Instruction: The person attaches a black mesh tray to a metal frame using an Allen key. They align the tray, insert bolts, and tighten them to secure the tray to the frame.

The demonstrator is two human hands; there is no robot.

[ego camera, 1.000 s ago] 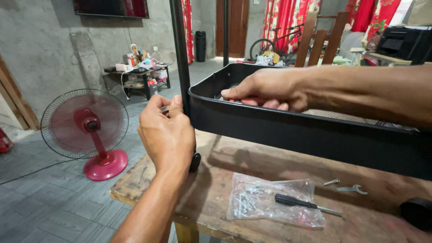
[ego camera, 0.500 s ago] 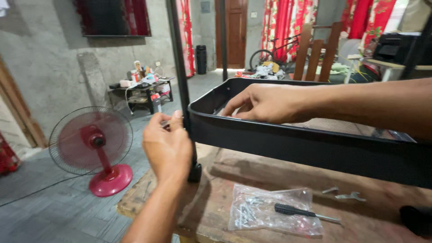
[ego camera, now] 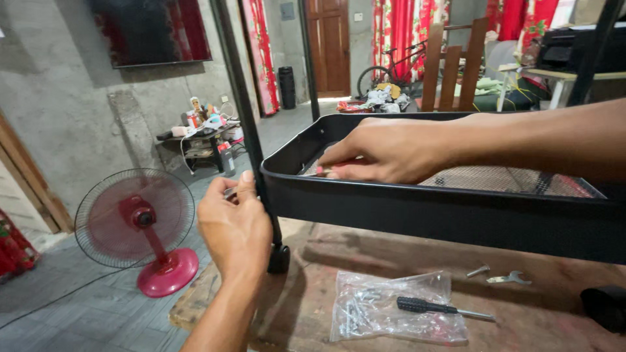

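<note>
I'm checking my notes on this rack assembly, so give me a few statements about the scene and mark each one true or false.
1. The right hand reaches inside the black metal mesh-bottomed tray. True.
2. The left hand is at the black upright pole by the tray's corner. True.
3. The black-handled screwdriver is held in the left hand. False: it lies on the clear plastic bag of screws.
4. The pink pedestal fan stands on the wooden workbench. False: it stands on the floor.

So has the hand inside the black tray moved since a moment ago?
No, not noticeably. The right hand rests in the same near-left corner of the tray, fingertips close to the corner post, as before. The camera shifted, not the hand.
</note>
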